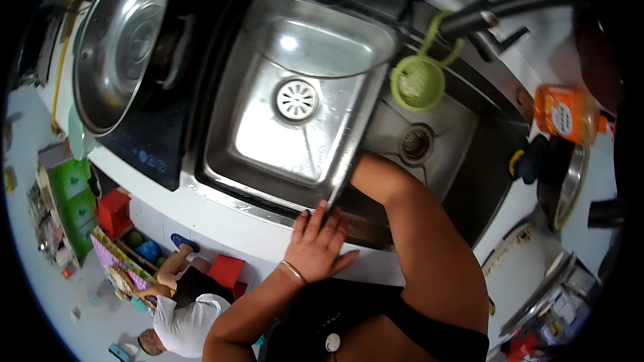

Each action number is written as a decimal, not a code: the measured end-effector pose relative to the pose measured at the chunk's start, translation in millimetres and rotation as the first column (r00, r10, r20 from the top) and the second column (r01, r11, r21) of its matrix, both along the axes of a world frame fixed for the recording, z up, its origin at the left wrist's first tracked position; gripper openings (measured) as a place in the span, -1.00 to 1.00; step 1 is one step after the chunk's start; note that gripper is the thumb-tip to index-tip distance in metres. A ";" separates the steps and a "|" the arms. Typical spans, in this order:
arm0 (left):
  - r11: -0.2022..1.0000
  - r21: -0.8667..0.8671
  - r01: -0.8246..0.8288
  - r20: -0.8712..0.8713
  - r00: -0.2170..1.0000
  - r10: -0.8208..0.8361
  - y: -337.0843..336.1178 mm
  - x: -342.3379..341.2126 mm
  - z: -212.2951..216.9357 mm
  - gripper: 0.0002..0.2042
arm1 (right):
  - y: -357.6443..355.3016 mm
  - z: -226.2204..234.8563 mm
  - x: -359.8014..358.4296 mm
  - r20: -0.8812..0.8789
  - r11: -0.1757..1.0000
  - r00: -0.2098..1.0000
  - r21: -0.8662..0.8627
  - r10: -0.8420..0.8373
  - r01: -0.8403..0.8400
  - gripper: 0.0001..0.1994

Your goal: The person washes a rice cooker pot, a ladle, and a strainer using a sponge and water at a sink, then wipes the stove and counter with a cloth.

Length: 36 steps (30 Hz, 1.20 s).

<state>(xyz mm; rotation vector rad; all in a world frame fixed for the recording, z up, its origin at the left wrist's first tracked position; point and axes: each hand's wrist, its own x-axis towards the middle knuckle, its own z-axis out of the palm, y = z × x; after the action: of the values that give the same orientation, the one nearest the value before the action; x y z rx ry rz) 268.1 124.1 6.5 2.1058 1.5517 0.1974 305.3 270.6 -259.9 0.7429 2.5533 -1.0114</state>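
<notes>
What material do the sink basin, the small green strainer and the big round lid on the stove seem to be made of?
The sink basin looks like stainless steel with a brushed finish: grey, with bright reflections. The small green strainer seems plastic: uniform matte lime colour with a moulded handle. The big round lid looks like polished steel, since it mirrors the light in rings. The left hand rests on the sink's front edge.

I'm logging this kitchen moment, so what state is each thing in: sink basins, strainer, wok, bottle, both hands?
Left basin: empty, wet, drain uncovered.
Right basin: arm reaching down inside.
Green strainer: resting in the right basin.
Wok: empty, on the cooktop.
Orange bottle: upright.
Left hand: flat on sink edge.
Right hand: hidden in basin.
</notes>
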 end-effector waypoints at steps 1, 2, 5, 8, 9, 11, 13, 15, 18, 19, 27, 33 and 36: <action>1.000 0.020 -0.011 -0.010 1.000 0.011 0.0 1.7 -0.3 -0.40 | -4.7 5.8 7.2 -0.010 0.999 1.000 -0.026 0.025 -0.025 -0.50; 1.000 0.010 -0.012 -0.012 1.000 0.012 0.8 2.4 0.3 -0.41 | -7.1 11.3 17.2 -0.014 0.997 0.999 -0.055 0.049 -0.050 -0.50; 0.999 0.037 -0.008 -0.033 0.999 0.009 1.2 5.4 1.5 -0.43 | -6.7 37.4 48.3 -0.025 0.985 0.994 -0.137 0.107 -0.109 -0.51; 0.996 0.087 -0.005 -0.051 0.999 0.010 0.2 5.3 3.1 -0.43 | 11.6 83.5 84.8 -0.007 0.946 0.981 -0.263 0.196 -0.191 -0.52; 0.995 0.099 -0.017 -0.055 0.998 0.022 -2.1 4.3 3.5 -0.43 | 31.1 148.8 86.8 0.165 0.914 0.962 -0.381 0.218 -0.142 -0.55; 0.993 0.122 0.007 -0.042 0.999 -0.002 0.6 6.5 4.7 -0.42 | 26.0 132.1 146.8 -0.020 0.931 0.934 -0.079 0.356 -0.357 -0.54; 0.990 0.139 0.017 -0.036 0.999 -0.012 1.6 8.6 5.0 -0.42 | 13.2 79.7 209.0 -0.208 0.924 0.908 0.206 0.364 -0.324 -0.53; 0.989 0.148 0.008 -0.039 0.999 -0.003 0.0 8.9 4.5 -0.42 | 12.5 66.9 254.3 -0.280 0.935 0.923 0.312 0.262 -0.171 -0.52; 0.987 0.160 0.008 -0.048 0.999 0.000 -1.3 9.6 5.0 -0.43 | 17.1 66.8 317.2 -0.084 0.897 0.992 0.440 0.093 -0.047 -0.51; 0.986 0.166 0.008 -0.048 0.999 0.000 -0.9 10.6 5.1 -0.43 | 18.3 70.9 328.9 -0.052 0.876 0.998 0.482 0.036 -0.007 -0.50; 0.986 0.169 0.016 -0.043 0.999 -0.009 -2.6 11.9 6.3 -0.42 | 1.9 94.8 287.2 -0.153 0.713 0.876 0.527 -0.457 0.464 -0.58; 0.986 0.167 0.015 -0.057 0.998 -0.005 -3.2 12.4 9.3 -0.43 | -15.9 105.3 269.6 0.060 0.927 0.957 0.273 -0.283 0.257 -0.41; 0.985 0.174 0.019 -0.053 0.999 -0.010 -2.1 12.7 10.4 -0.42 | -35.3 117.2 234.5 -0.112 0.937 0.990 0.347 0.082 -0.038 -0.36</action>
<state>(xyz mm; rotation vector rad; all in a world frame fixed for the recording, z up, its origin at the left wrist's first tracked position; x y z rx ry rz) 280.8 122.0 16.9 2.2732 1.5995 0.2851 539.8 235.4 -142.7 0.6996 2.8853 -0.6126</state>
